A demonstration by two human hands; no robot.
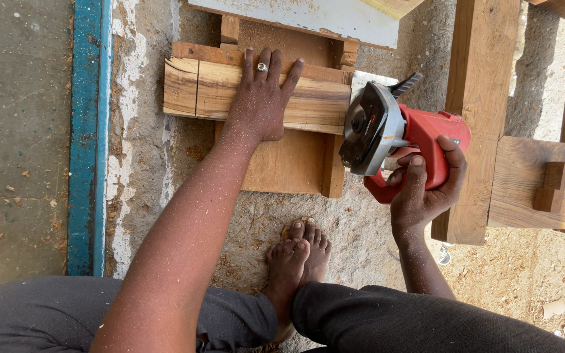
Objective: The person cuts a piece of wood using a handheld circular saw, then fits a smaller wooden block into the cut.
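My left hand (261,98) lies flat, fingers spread, on a wooden plank (191,88) that rests across a low wooden stand (289,163). A ring sits on one finger. The plank has a dark line across it near its left end. My right hand (426,186) grips the handle of a red circular saw (393,131) with a grey and black blade guard. The saw sits at the plank's right end, its guard touching the wood. Sawdust speckles both forearms.
My bare feet (299,252) are crossed on the sawdust-covered ground below the stand. Thick timber beams (479,98) and a wooden block (537,183) lie to the right. A blue-edged concrete slab (89,131) runs along the left. A pale board (322,16) lies at the top.
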